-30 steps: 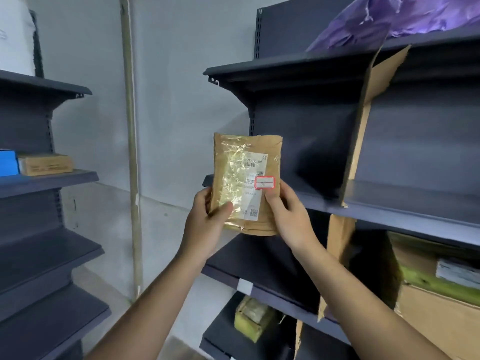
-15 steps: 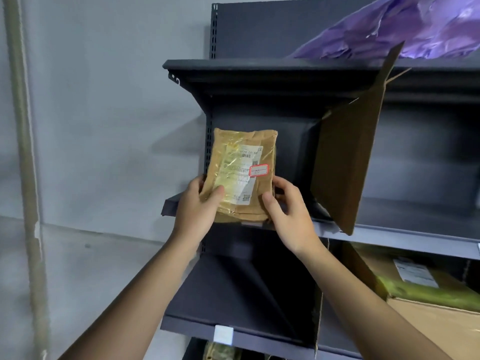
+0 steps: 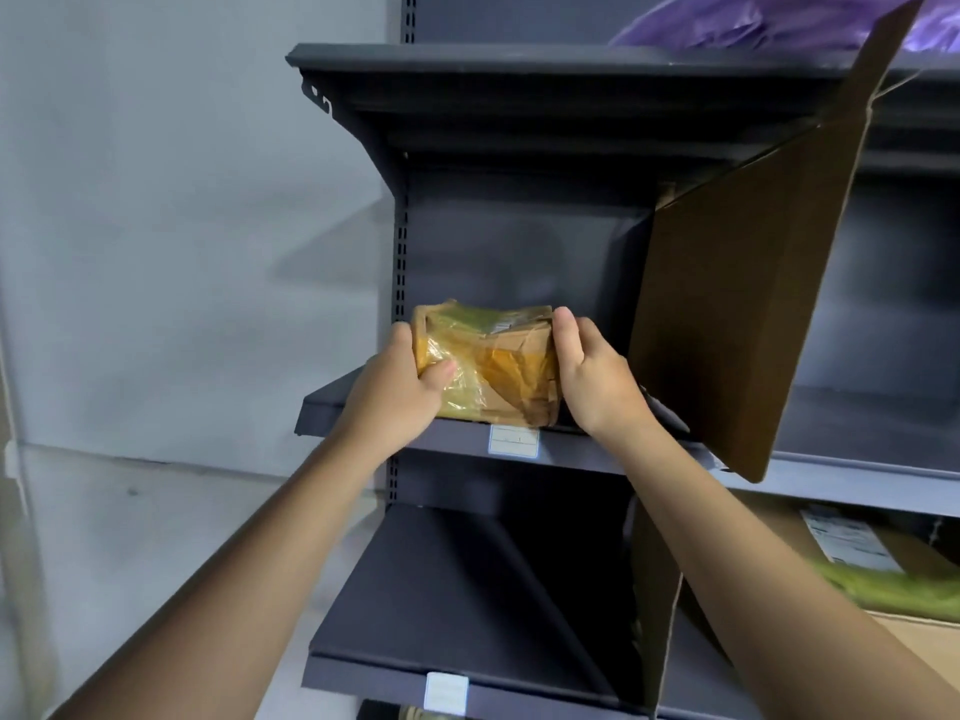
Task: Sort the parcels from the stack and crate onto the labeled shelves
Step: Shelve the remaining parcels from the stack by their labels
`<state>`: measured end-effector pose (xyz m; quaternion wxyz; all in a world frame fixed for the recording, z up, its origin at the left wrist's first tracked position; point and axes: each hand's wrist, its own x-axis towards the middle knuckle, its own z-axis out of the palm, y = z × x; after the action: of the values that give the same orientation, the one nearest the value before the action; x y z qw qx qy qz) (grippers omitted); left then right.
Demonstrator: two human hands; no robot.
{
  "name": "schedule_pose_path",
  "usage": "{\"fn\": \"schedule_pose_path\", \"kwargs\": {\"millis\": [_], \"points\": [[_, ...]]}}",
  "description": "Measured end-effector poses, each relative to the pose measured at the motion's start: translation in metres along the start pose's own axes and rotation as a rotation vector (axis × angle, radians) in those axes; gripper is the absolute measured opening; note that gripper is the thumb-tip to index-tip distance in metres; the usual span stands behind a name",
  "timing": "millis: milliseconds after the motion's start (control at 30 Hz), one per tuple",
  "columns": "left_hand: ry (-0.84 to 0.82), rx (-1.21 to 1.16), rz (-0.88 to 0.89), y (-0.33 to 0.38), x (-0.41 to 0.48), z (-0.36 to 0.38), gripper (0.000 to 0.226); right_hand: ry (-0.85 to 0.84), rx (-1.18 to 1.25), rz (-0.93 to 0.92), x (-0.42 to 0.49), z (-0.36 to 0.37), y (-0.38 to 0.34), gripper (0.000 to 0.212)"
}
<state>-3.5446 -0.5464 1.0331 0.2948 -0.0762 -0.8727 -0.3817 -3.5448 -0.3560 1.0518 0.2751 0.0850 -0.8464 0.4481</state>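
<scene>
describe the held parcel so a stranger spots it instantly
On the dark grey shelving unit, find the middle shelf left of the cardboard divider. The parcel at its front edge, gripped by left hand and right hand, is brown, tape-glossy and alone there.

I have tipped the taped brown parcel point(image 3: 488, 363) from upright, label towards me, down flat onto the middle shelf point(image 3: 597, 452) above its white tag point(image 3: 513, 441); my left hand point(image 3: 397, 389) and right hand point(image 3: 595, 374) have shifted to its ends.
</scene>
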Motion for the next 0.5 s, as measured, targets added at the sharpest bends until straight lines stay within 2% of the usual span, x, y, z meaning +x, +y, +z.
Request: {"fn": "schedule_pose_path", "kwargs": {"millis": [200,367,500], "points": [[-0.089,0.077,-0.046,0.006,0.031,0.015,0.030,-0.019,-0.024,0.102,0.031,0.015,0.010,0.059],[-0.118,0.054,-0.100,0.011,0.046,0.024,0.042,-0.054,-0.041,0.164,0.050,0.017,0.017,0.064],[-0.120,0.016,-0.119,0.008,0.047,0.027,0.040,-0.043,-0.052,0.173,0.048,0.019,0.016,0.065]]}}
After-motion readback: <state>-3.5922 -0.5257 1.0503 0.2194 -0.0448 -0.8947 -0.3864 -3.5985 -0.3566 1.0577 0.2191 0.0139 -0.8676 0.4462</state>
